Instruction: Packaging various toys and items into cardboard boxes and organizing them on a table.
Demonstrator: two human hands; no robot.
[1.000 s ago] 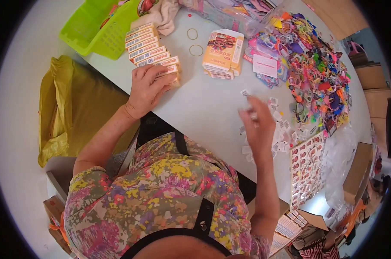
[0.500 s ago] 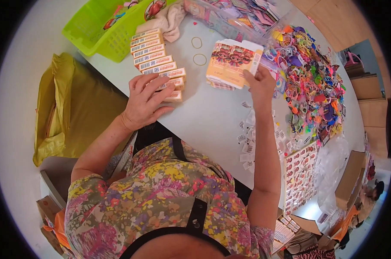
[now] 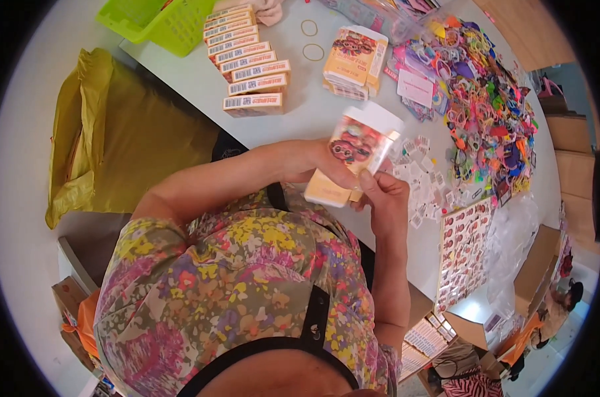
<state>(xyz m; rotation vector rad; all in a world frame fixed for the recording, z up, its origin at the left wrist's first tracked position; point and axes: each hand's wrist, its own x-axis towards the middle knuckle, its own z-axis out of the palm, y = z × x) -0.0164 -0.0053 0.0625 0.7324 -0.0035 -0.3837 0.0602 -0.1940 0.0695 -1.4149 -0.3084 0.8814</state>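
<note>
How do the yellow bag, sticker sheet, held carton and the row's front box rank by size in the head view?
1. Yellow bag
2. Sticker sheet and held carton: too alike to rank; the carton seems nearer the camera.
3. Front box

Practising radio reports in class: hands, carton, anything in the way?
Left hand, right hand both on carton. White end flap showing. White tags nearby, not blocking.

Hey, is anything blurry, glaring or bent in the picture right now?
Head view: the held carton looks blurred, probably by motion; same view: white glare just below the sticker sheet; same view: the table bows at its right edge, corners black.
</note>
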